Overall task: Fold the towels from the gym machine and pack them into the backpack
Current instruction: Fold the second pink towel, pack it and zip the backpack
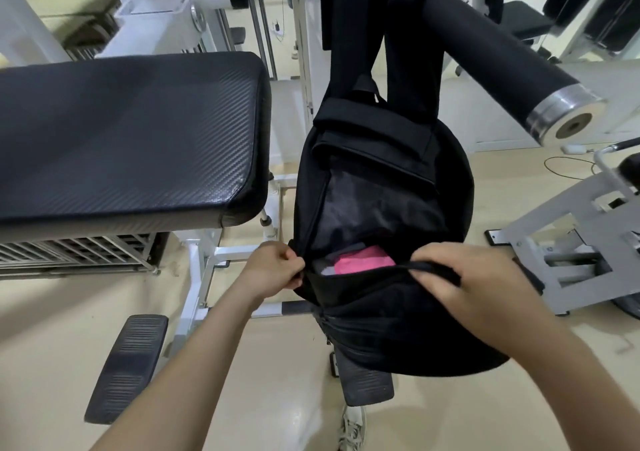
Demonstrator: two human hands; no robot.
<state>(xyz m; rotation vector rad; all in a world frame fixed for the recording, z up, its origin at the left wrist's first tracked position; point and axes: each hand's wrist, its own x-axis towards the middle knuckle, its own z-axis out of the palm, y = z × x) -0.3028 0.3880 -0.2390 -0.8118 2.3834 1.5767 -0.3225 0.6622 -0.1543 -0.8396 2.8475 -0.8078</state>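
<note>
A black backpack (388,332) hangs by its straps from a padded black bar (485,45) of the gym machine. Its main compartment gapes open toward me. Inside, low down, lies a folded pink towel (363,265) with a grey towel (323,266) beside it on the left. My left hand (273,270) pinches the left end of the opening's edge. My right hand (474,284) grips the front rim of the opening on the right, pulling it toward me.
A black padded bench (131,131) stands at the left on a white frame. Two ribbed black foot plates (124,367) sit low near the floor. A grey machine frame (568,242) is at the right. One white shoe (353,426) shows below.
</note>
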